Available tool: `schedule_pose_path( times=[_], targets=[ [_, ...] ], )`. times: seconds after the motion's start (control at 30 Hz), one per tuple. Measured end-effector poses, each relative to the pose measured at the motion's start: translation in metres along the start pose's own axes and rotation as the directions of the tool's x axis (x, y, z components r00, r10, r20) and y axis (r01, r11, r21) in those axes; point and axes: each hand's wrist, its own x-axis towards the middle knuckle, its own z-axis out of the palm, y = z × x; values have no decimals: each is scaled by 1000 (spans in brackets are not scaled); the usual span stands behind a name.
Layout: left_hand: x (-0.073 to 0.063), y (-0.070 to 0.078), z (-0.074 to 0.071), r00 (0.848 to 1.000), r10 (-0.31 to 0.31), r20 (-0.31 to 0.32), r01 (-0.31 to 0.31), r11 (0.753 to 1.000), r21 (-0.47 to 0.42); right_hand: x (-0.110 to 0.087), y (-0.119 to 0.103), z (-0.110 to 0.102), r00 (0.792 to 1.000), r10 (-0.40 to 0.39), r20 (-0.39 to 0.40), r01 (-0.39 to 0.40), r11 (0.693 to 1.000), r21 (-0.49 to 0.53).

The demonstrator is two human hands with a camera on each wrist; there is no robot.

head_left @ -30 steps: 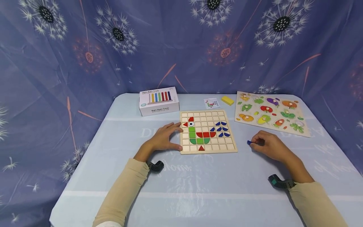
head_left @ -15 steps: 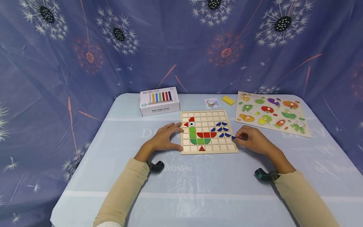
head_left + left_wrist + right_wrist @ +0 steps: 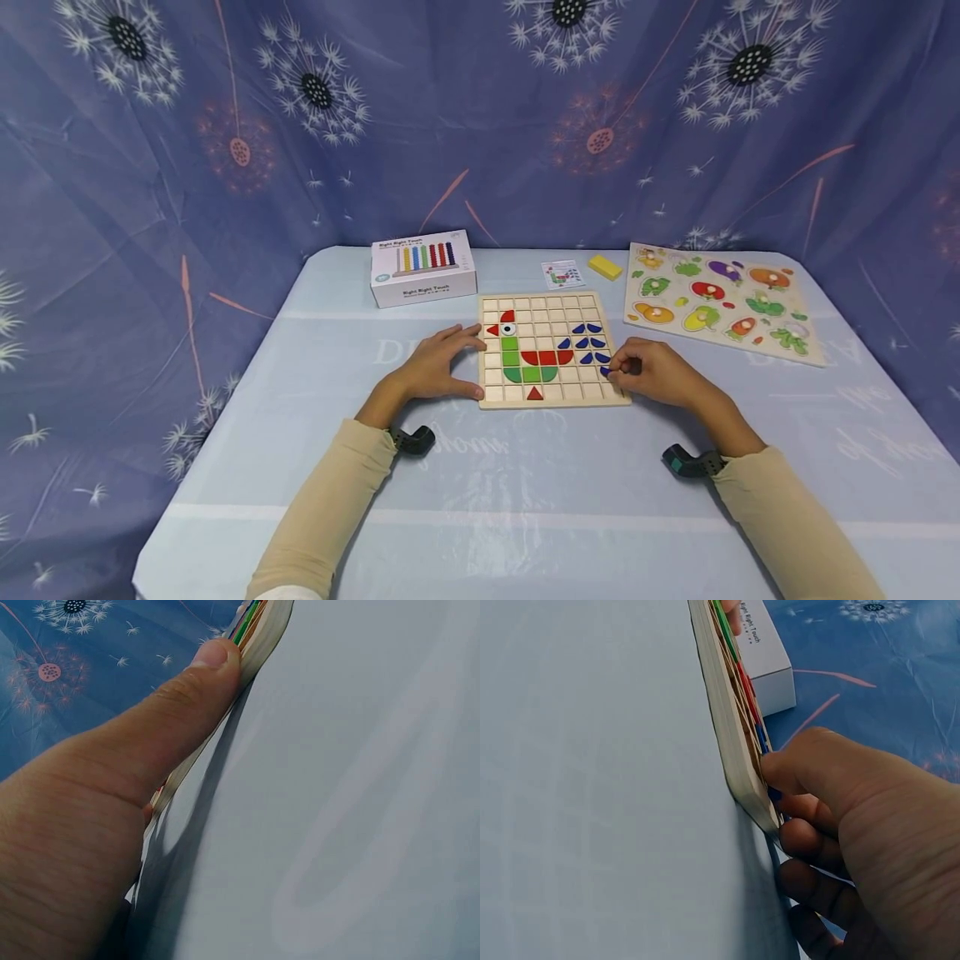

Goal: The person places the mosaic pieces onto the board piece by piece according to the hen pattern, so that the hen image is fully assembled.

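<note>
A square wooden grid board [image 3: 497,382] lies on the table, holding a bird pattern of red, green and blue pieces, with a round eye piece [image 3: 507,329]. My left hand [image 3: 433,364] rests at the board's left edge, thumb and fingers spread and touching it. The straight thumb [image 3: 176,705] presses on the edge in the left wrist view. Over the board's right side, my right hand [image 3: 656,372] pinches a small blue piece [image 3: 605,372] between thumb and fingertips, just below the blue tail pieces [image 3: 590,342]. In the right wrist view the fingers mostly hide that piece.
Behind the board stand a white toy box [image 3: 423,271], a small pattern card [image 3: 562,274] and a yellow block [image 3: 604,267]. A vegetable puzzle board [image 3: 720,300] lies at the back right. A dandelion-print curtain [image 3: 480,117] hangs behind the table.
My right hand has carried the blue piece leftward from the bare table to the board's right-hand squares. My left hand has stayed at the board's left edge.
</note>
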Motion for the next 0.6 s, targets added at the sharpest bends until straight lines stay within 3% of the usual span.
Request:
schedule_pose_path(
  times=[0.6],
  targets=[
    [-1,-4,5,1000,3,-4,-4,1000,-14,-2,6,3,999,-2,37,1,1000,25]
  ],
)
